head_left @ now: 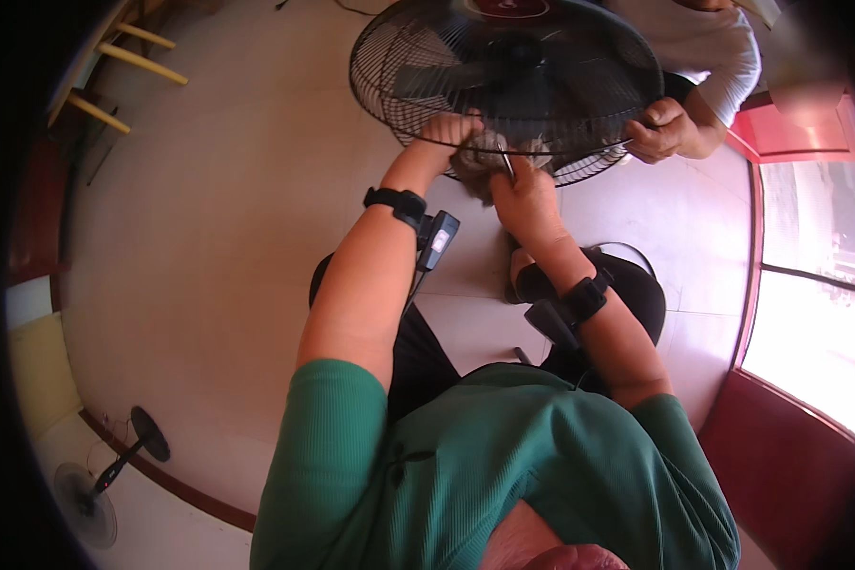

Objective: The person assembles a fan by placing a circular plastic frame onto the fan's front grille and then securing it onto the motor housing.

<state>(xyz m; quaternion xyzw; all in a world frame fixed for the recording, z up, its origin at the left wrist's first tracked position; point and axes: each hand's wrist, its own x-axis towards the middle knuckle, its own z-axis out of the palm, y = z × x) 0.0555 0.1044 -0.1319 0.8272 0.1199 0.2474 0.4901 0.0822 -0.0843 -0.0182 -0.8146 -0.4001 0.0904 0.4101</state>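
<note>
A large black wire fan guard (pixel 375 95) with dark blades inside is held up at the top of the view. At its near left rim, my left hand (pixel 444 133) is closed on a crumpled grey-brown cloth (pixel 475 169); the wires partly cover its fingers. The cloth hangs between my two hands, just under the rim. My right hand (pixel 530 204) is closed, and a thin shiny metal rod (pixel 506 161) sticks up from its grip against the guard. Whether the rod is a tool cannot be made out.
Opposite me, a person in a white shirt (pixel 693 43) grips the guard's right rim with one hand (pixel 662 131). Another fan (pixel 90 499) stands at the lower left. Yellow wooden legs (pixel 142 62) are at the upper left, and a bright window (pixel 817 313) is at the right.
</note>
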